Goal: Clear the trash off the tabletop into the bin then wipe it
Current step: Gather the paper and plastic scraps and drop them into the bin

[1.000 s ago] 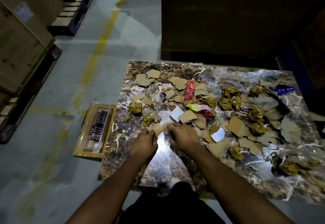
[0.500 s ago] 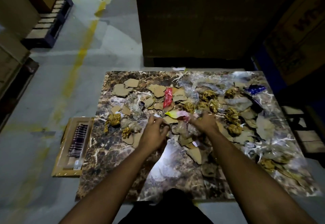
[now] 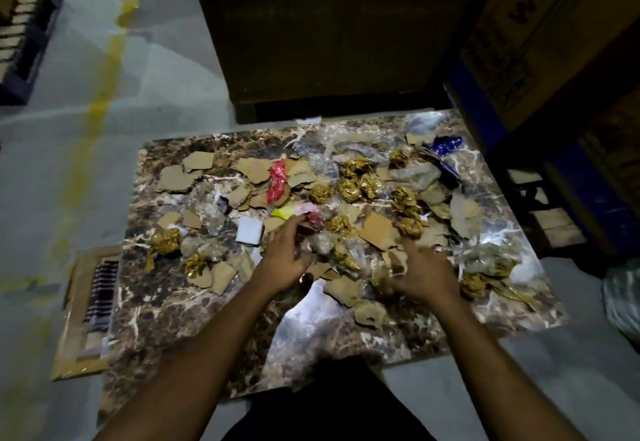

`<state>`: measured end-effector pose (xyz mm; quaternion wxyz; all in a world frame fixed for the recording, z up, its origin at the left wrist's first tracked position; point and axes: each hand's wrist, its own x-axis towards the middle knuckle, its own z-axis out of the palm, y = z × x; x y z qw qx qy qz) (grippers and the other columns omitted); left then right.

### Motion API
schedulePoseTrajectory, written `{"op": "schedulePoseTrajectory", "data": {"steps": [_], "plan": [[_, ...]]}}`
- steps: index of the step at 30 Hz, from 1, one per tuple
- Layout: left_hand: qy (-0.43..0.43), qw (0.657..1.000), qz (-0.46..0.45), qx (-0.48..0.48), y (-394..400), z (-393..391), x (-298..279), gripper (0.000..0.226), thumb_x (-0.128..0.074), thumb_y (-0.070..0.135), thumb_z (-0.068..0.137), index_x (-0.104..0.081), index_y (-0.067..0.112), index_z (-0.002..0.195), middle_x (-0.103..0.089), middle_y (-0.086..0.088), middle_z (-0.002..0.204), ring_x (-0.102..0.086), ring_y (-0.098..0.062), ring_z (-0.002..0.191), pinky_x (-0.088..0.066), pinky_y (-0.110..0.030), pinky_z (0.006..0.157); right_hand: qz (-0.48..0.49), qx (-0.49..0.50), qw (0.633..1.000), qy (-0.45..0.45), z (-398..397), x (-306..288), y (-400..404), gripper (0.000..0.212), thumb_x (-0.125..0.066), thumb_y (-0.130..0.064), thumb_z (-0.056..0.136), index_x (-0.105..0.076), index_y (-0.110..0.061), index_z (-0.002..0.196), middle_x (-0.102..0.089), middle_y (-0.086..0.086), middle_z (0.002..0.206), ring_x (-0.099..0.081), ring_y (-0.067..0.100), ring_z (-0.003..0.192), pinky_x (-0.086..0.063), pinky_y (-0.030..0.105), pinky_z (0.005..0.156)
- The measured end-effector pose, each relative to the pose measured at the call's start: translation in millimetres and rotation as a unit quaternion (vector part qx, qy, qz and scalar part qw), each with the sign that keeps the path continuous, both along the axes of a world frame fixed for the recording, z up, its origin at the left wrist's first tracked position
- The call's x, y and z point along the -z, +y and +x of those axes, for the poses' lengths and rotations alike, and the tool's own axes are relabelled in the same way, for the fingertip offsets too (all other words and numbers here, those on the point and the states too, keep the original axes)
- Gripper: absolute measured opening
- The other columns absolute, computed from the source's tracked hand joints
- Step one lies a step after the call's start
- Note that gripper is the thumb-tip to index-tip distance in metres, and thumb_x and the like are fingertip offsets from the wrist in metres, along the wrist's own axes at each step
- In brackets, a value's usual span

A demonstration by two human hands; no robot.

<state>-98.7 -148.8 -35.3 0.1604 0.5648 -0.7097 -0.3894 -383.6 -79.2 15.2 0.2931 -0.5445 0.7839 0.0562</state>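
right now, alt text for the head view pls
Two bare hands, left hand and right hand, reach into torn brown cardboard scraps, crumpled gold foil balls and a red wrapper littering a dark marble tabletop.

left hand (image 3: 284,260): fingertips blurred, grip unclear | right hand (image 3: 424,272): smeared, hides scraps beneath | box (image 3: 88,309) beside table (image 3: 166,329): blurred, partly behind table edge | bag (image 3: 623,298): cut off by right edge

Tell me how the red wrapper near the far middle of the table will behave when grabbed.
The red wrapper looks thin, glossy and creased, so it will probably crumple and feel very light. Its shiny surface suggests it may be a bit slippery. It lies partly on cardboard scraps, so grabbing it may shift them.
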Motion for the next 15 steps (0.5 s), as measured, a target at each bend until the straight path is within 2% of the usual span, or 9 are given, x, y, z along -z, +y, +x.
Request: {"op": "schedulePoseTrajectory", "data": {"steps": [2, 3, 4, 5, 8, 11, 13, 15], "plan": [[-0.008, 1.0, -0.012, 0.014, 13, -1, 4, 0.082, -0.058, 0.047, 0.08, -0.023, 0.037, 0.153, -0.033, -0.003, 0.159, -0.03, -0.034, 0.145, -0.032, -0.058, 0.113, 0.101, 0.007, 0.995, -0.009, 12, 10, 38, 0.132, -0.075, -0.084, 0.053, -0.004, -0.043, 0.157, -0.014, 0.021, 0.165, -0.025, 0.048, 0.147, -0.038, 0.057, 0.112], [-0.026, 0.999, -0.017, 0.018, 20, -3, 4, 0.083, -0.058, 0.048, 0.082, -0.02, 0.039, 0.154, -0.024, -0.002, 0.164, -0.021, -0.034, 0.149, -0.025, -0.061, 0.117, 0.114, 0.016, 0.993, -0.017, 21, 17, 50, 0.139, -0.077, -0.084, 0.049, 0.003, -0.047, 0.155, -0.004, 0.022, 0.165, -0.019, 0.051, 0.147, -0.038, 0.06, 0.111], [-0.041, 0.999, -0.019, 0.016, 26, -5, 2, 0.083, -0.057, 0.049, 0.082, -0.018, 0.041, 0.155, -0.017, -0.001, 0.167, -0.014, -0.034, 0.152, -0.019, -0.062, 0.119, 0.106, 0.014, 0.994, -0.013, 31, 24, 57, 0.139, -0.08, -0.082, 0.049, 0.006, -0.049, 0.154, -0.003, 0.022, 0.163, -0.018, 0.052, 0.146, -0.041, 0.06, 0.109], [-0.054, 0.998, -0.02, 0.012, 31, -7, 3, 0.083, -0.057, 0.049, 0.083, -0.018, 0.042, 0.156, -0.012, -0.001, 0.168, -0.01, -0.035, 0.153, -0.017, -0.062, 0.119, 0.083, 0.013, 0.996, -0.001, 40, 32, 59, 0.135, -0.082, -0.077, 0.052, 0.004, -0.051, 0.153, -0.008, 0.021, 0.16, -0.023, 0.052, 0.143, -0.044, 0.057, 0.106], [-0.089, 0.996, -0.003, 0.03, 40, -7, 2, 0.082, -0.061, 0.052, 0.081, -0.021, 0.047, 0.153, 0.003, 0.001, 0.169, -0.005, -0.042, 0.152, -0.027, -0.065, 0.113, -0.033, 0.056, 0.998, -0.009, 56, 43, 54, 0.108, -0.086, -0.056, 0.064, -0.018, -0.053, 0.148, -0.025, 0.014, 0.139, -0.048, 0.041, 0.122, -0.053, 0.044, 0.092], [-0.129, 0.99, 0.021, 0.054, 39, -3, 3, 0.086, -0.069, 0.047, 0.083, -0.019, 0.047, 0.154, 0.017, 0.001, 0.167, -0.001, -0.047, 0.151, -0.03, -0.068, 0.111, -0.074, 0.053, 0.995, -0.043, 57, 46, 43, 0.075, -0.08, -0.042, 0.074, -0.04, -0.045, 0.138, -0.031, 0.008, 0.13, -0.058, 0.034, 0.104, -0.055, 0.038, 0.08], [-0.169, 0.983, 0.001, 0.066, 37, -2, 1, 0.089, -0.067, 0.049, 0.083, -0.012, 0.053, 0.152, 0.023, 0.001, 0.166, 0.001, -0.047, 0.151, -0.027, -0.07, 0.113, -0.091, 0.048, 0.993, -0.067, 54, 45, 34, 0.063, -0.081, -0.036, 0.076, -0.052, -0.035, 0.132, -0.042, 0.008, 0.124, -0.06, 0.032, 0.099, -0.055, 0.038, 0.079], [-0.199, 0.977, -0.015, 0.08, 36, -1, -1, 0.089, -0.064, 0.054, 0.083, -0.004, 0.059, 0.149, 0.027, 0.001, 0.164, 0.005, -0.046, 0.151, -0.023, -0.07, 0.113, -0.115, 0.086, 0.985, -0.095, 48, 42, 24, 0.06, -0.083, -0.029, 0.076, -0.06, -0.023, 0.132, -0.057, 0.012, 0.12, -0.062, 0.031, 0.098, -0.056, 0.038, 0.084]]}}
